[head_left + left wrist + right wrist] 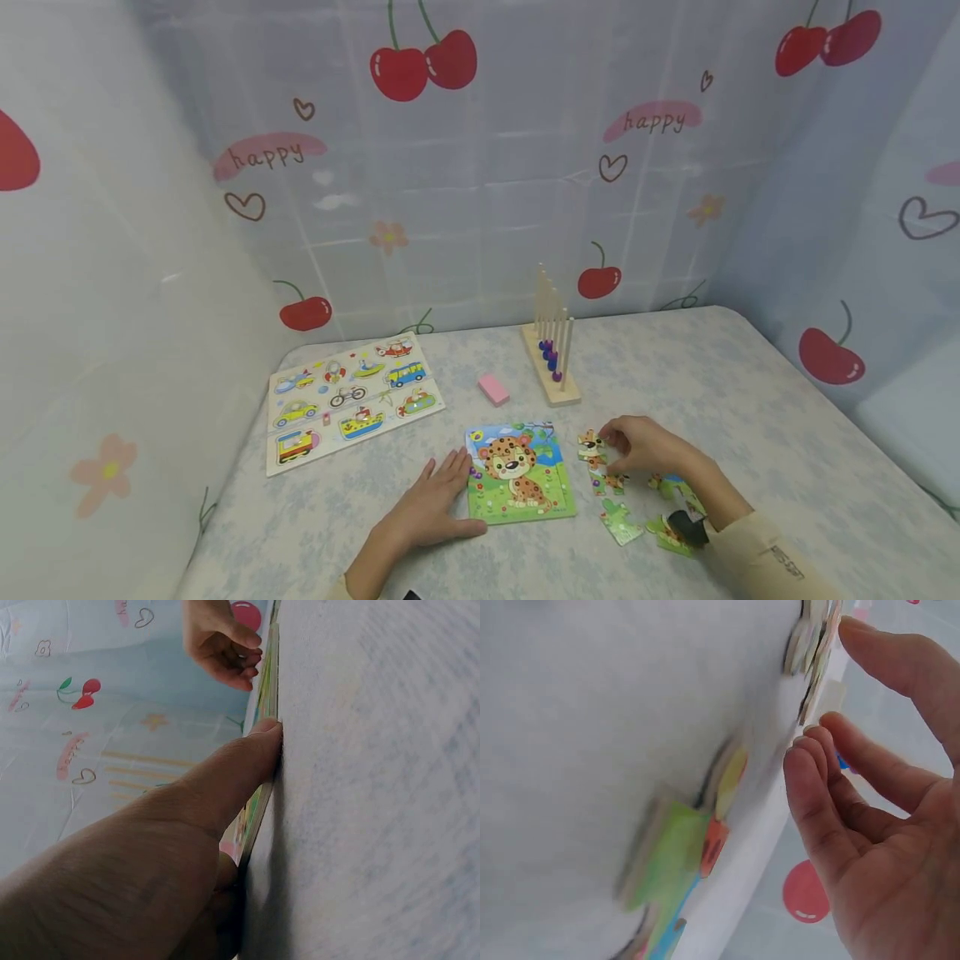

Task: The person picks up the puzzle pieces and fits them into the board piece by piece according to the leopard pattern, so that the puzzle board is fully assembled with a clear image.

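A square leopard puzzle [519, 473], bright with green and blue, lies flat on the table. My left hand [429, 508] rests along its left side, fingers fairly straight, and in the left wrist view the thumb [232, 769] touches the board's edge. To the right of the puzzle, my right hand [647, 446] hovers over loose puzzle pieces [597, 481]. In the right wrist view, a gap shows between its thumb and its bent fingers [810, 787], with nothing held there. A green piece [621, 522] lies nearer me, and more pieces [672, 533] are partly hidden below the right forearm.
At the left lies a vehicle peg board [352, 400]. A pink block [493, 389] sits behind the leopard puzzle. Further back stands a wooden rack [561, 395] with upright rods and blue and purple beads. A cherry-print curtain [480, 183] surrounds the table.
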A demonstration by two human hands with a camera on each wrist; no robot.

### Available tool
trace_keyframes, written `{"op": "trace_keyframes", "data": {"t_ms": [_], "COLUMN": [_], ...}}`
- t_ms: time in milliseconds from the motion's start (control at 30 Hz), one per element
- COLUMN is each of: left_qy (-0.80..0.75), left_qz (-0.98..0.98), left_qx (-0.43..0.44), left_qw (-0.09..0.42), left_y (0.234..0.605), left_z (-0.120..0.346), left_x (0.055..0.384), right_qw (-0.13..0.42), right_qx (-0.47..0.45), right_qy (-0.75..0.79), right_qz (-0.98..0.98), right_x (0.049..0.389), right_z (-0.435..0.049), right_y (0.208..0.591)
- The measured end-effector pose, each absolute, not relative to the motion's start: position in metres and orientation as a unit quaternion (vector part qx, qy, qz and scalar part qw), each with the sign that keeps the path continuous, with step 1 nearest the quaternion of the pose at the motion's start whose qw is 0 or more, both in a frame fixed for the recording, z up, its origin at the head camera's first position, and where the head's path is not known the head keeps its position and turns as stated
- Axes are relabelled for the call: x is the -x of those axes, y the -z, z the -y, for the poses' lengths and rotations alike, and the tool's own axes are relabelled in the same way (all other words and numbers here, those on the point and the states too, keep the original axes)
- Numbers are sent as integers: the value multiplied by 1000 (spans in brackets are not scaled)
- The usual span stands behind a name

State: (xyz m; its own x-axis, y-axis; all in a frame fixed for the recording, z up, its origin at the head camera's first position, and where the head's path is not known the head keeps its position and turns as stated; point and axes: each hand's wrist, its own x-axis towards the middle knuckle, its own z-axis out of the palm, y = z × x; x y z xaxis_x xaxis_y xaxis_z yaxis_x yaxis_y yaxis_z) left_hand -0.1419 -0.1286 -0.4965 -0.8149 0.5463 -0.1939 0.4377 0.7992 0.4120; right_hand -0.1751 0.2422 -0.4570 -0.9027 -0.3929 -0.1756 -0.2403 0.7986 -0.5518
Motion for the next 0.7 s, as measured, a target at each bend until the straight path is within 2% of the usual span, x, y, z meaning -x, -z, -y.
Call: {"op": "trace_keyframes", "data": {"t_ms": [300,700], "left_qy": [-178,-178], "left_qz": [-936,-937], "left_qx": [-263,-260], "left_qw": [150,151], "left_y": [496,498], "left_z": [128,128], "left_x": [142,142], "right_qw": [160,180], "right_qx": [178,190], "right_qy": [272,298], "right_qz": [-932,-918], "right_x": [154,150], "right_z": [-244,-251], "right_y": [455,455]}}
